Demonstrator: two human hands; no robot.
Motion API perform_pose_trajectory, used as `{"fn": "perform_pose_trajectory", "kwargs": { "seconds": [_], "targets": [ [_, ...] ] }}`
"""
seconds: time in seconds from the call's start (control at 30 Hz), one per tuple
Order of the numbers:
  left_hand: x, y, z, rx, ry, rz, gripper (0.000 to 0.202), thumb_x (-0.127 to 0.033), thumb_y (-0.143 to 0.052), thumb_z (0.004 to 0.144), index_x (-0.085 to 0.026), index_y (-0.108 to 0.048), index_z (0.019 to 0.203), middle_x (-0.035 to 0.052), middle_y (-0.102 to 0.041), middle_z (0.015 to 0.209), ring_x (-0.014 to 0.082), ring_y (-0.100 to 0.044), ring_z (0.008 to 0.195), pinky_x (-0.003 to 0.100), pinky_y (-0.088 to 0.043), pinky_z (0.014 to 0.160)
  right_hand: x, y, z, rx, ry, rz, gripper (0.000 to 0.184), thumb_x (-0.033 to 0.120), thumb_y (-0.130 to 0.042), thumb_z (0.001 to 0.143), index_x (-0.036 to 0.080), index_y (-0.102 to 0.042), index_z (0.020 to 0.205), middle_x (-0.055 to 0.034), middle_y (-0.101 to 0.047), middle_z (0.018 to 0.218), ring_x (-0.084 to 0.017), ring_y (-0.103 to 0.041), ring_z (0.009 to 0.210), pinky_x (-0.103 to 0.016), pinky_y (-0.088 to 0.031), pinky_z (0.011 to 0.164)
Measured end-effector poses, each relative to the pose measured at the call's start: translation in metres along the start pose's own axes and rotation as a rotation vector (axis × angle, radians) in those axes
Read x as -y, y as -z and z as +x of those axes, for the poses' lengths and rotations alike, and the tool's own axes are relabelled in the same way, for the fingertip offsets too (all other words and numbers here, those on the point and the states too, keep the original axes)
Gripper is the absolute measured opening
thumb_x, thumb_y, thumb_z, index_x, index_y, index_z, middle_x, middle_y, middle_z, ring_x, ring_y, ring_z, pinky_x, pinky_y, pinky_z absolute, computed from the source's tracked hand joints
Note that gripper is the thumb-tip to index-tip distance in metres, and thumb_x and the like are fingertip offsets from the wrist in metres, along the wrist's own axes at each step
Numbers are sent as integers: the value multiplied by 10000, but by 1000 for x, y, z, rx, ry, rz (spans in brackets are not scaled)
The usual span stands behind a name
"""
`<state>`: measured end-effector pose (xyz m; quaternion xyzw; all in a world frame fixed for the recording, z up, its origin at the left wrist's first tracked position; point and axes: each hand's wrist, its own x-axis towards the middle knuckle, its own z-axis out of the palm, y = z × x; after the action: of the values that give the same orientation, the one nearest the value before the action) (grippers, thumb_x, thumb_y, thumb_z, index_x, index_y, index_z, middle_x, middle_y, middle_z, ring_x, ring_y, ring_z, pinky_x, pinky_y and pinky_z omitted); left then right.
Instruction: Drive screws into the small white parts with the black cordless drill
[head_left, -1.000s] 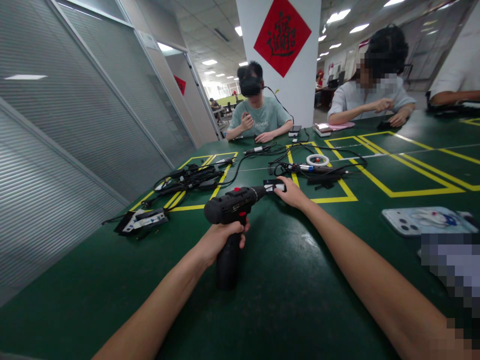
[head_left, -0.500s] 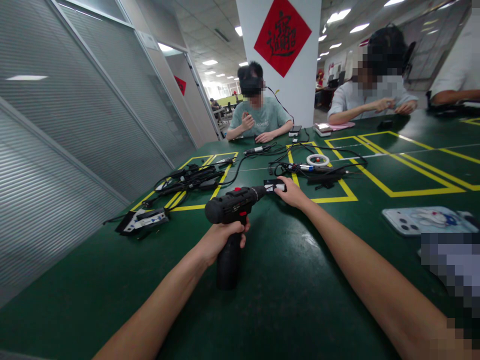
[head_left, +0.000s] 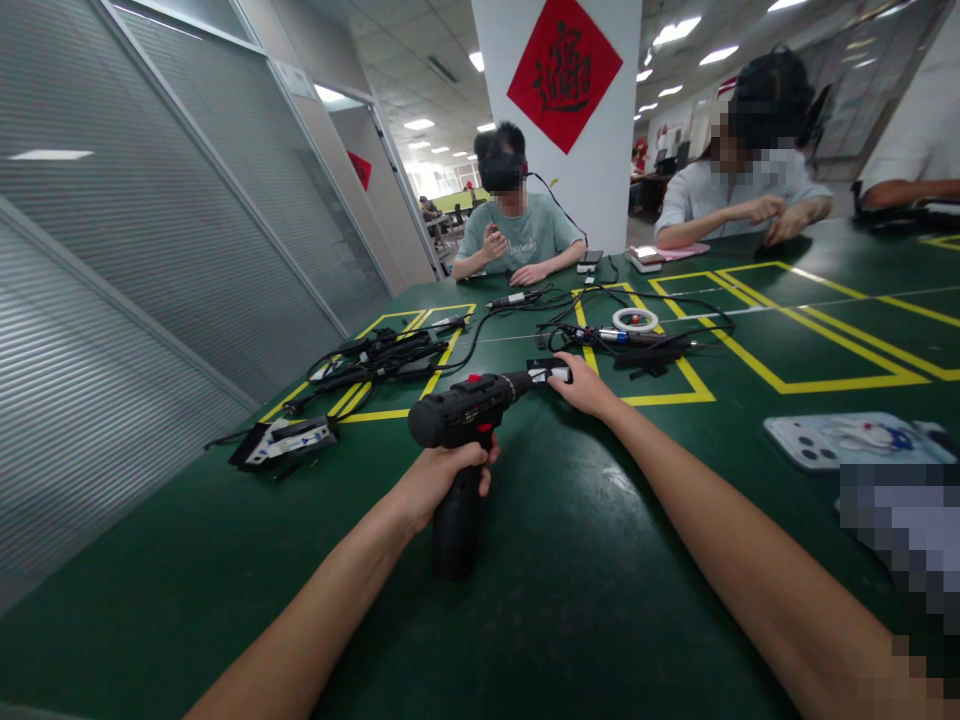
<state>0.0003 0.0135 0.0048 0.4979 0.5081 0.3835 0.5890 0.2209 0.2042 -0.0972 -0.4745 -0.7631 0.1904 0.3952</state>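
Observation:
A black cordless drill (head_left: 459, 420) with a red switch on top stands upright on the green table (head_left: 562, 600). My left hand (head_left: 442, 478) is wrapped round its handle. The drill's nose points right at a small black and white part (head_left: 547, 373) lying on the table. My right hand (head_left: 587, 385) rests on that part, fingers closed over its right end and holding it against the drill's tip.
A black and white device (head_left: 285, 443) lies at left, a tangle of cables and tools (head_left: 382, 355) behind it. A roll of tape (head_left: 635, 320) and more cables sit beyond the drill. A phone (head_left: 855, 440) lies at right. Other people sit at the far edge.
My hands and the drill have stayed where they were. Only the people at the far side shifted their hands slightly.

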Motion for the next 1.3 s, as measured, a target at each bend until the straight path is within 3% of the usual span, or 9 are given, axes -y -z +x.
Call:
{"fn": "perform_pose_trajectory", "kwargs": {
  "seconds": [1.3],
  "targets": [
    [-2,-1,0,-26,18,-7,231,-202,-597,688,-125,-589,906,27,-595,786,115,-544,502,262,-417,535,3,2,-1,9,-16,-6,510,352,-565,846,188,-475,1321,-117,-531,1234,-238,-539,1129,-386,-406,1025]
  ]
}}
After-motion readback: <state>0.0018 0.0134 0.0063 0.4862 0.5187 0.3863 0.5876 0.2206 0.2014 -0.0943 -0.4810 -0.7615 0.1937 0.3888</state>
